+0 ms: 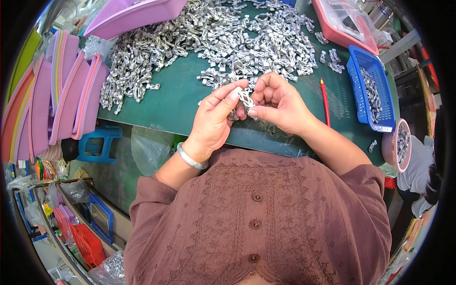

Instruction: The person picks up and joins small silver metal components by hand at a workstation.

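Note:
Above the table's near edge, my left hand (211, 121) pinches a small silver twisted metal piece (246, 99) between thumb and fingers. My right hand (283, 105) meets it from the other side, with thumb and index finger at the piece's lower end and the other fingers curled. More silver shows below, by the left fingers; whether it is held or lies behind them I cannot tell. A large heap of similar metal pieces (247, 42) spreads over the green table (166, 107) just beyond both hands.
At right lie a red pencil (325, 102), a blue basket (363, 92) and a pink bowl (390, 147), both containers holding metal pieces. Pink and purple trays (71, 95) are stacked at left near a blue stool (99, 142). A purple bin (128, 21) stands behind.

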The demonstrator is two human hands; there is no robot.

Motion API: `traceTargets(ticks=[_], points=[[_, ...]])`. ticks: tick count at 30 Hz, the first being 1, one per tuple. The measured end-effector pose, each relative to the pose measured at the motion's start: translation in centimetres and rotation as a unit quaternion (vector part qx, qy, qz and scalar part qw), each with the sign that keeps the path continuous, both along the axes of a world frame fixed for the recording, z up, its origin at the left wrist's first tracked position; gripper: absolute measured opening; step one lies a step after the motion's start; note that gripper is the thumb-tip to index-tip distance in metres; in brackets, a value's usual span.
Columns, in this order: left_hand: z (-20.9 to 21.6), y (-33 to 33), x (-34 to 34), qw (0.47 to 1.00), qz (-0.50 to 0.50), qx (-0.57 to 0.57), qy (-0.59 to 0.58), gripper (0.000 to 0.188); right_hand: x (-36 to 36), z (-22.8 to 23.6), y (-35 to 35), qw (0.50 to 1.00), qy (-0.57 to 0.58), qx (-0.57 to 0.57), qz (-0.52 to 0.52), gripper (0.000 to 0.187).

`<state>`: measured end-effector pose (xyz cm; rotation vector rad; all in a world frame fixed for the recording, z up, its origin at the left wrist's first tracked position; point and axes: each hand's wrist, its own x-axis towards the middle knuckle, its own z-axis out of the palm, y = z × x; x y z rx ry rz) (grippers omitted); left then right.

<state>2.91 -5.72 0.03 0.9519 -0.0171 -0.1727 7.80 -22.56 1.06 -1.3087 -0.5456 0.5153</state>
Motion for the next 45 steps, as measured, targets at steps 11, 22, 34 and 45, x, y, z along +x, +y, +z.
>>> traceTargets(ticks=[11,22,34,45], points=[[-0.5,1.5,0.5,0.992,0.018,-0.118,0.031,0.025,0.0,0.1,-0.9,0.744,-0.535,-0.399,-0.002,0.02],[0.0,1.7,0.0,0.995,0.086,-0.028,0.046,0.024,0.1,-0.1,-0.7,0.812,-0.468,-0.346,-0.048,0.014],[0.2,-0.1,-0.4,0.901,0.121,0.344,-0.235,0.025,0.3,-0.2,-0.3,0.999,0.03,-0.026,0.025,0.011],[0.7,-0.2,-0.3,0.864,0.14,0.392,-0.284,0.021,0.4,-0.5,-0.4,0.999,0.031,-0.017,0.037,0.011]])
